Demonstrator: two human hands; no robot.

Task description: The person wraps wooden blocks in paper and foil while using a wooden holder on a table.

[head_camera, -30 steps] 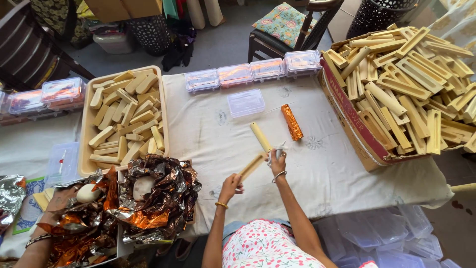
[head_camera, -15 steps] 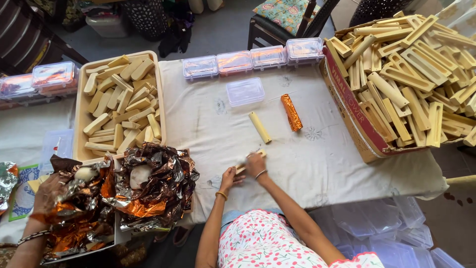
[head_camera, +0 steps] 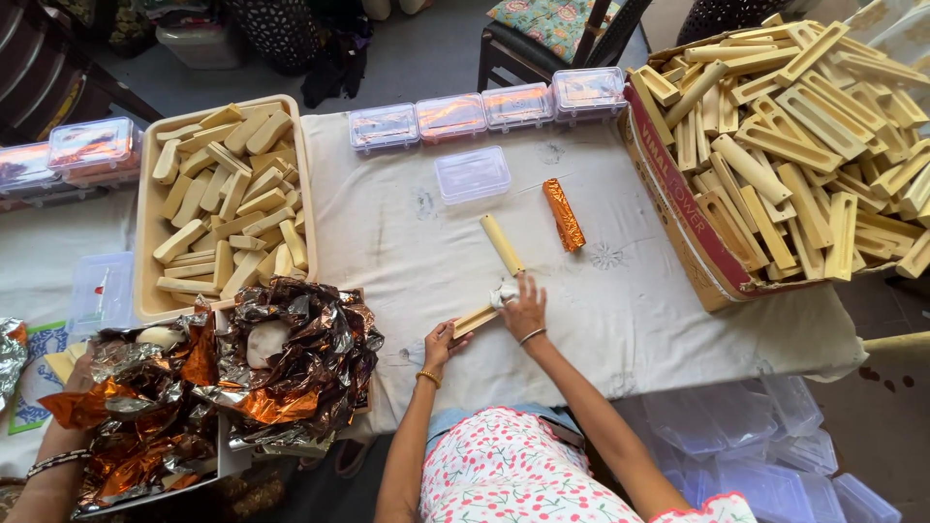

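My left hand [head_camera: 441,340] grips the near end of a narrow wooden mould strip [head_camera: 474,321] that lies on the white tablecloth [head_camera: 620,310]. My right hand [head_camera: 524,308] presses a small white lump [head_camera: 502,293] against the far end of that strip. Just beyond my right hand lies a bare cream stick [head_camera: 502,244]. An orange foil-wrapped stick [head_camera: 563,214] rests to its right, and a clear lidded box [head_camera: 472,174] stands further back.
A beige tray [head_camera: 145,291] of cream bars sits at the left. Crumpled foil sheets [head_camera: 291,368] are heaped in front of it, with another person's bangled arm [head_camera: 53,465] beside them. A cardboard box [head_camera: 693,232] of wooden moulds stands right. Filled clear boxes [head_camera: 484,107] line the back.
Both hands have come down and nearer to me with the wooden strip, which now lies on the cloth. My right hand has closed over the white lump at its end.
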